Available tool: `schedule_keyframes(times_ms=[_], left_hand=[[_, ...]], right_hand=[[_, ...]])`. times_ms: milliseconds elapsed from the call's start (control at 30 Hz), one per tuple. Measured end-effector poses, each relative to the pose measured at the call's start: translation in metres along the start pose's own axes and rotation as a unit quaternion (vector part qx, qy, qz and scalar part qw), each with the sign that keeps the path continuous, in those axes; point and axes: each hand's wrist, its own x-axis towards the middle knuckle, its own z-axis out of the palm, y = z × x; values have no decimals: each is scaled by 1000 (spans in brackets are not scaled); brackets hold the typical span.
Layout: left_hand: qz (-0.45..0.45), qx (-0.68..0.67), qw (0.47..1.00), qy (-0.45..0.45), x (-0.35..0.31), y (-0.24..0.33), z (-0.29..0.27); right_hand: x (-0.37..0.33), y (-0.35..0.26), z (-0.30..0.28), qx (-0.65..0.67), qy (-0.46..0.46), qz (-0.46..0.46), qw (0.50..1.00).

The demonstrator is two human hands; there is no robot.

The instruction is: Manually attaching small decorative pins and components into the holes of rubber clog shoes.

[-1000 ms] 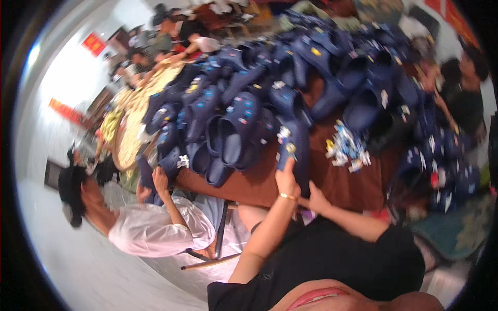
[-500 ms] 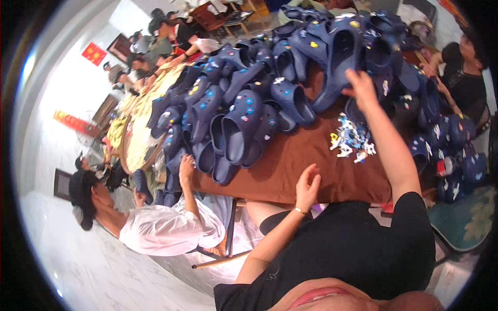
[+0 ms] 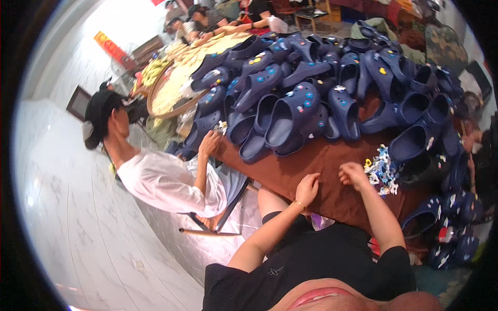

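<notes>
The left hand [image 3: 308,189], with a bracelet [image 3: 299,203] at its wrist, is over the near edge of the brown cloth [image 3: 259,173]; its fingers are loosely bent and released. The right hand [image 3: 354,175] is beside it, slightly farther from the body, the two well short of touching. Its fingers are curled inward; whether they grasp anything cannot be told. Just right of the right hand lies a loose heap of small charms [image 3: 383,173] in white, blue and yellow, resting on the cloth. Dark-blue clogs [image 3: 282,127] are piled beyond both hands, several with charms on their uppers; more stand at the lower right. To the left sits a co-worker [image 3: 155,173] in a white shirt and dark cap [image 3: 106,109], one hand [image 3: 210,141] at a white charm near the clogs. A round tray [image 3: 151,98] of pale pieces stands behind.
</notes>
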Motion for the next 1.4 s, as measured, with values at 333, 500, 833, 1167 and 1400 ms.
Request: schedule_keyframes(times_ms=[333,500,833,1167,1400], left_hand=[[16,10,1000,1,-4,-19,4],[-323,-431,806,-246,-6,52,1],[-211,-653,599,-413,-63,36,13],[-281,-565,539,-558,11,137,-21],[-268,-600,497,-567,-11,105,-12]], right_hand=[[-11,16,39,-9,-44,24,999],[-81,-80,106,46,-312,-66,947],[-138,-131,176,-216,-485,-253,809],[-160,-112,182,-176,-514,-351,763],[-172,-112,167,-201,-509,-359,756]])
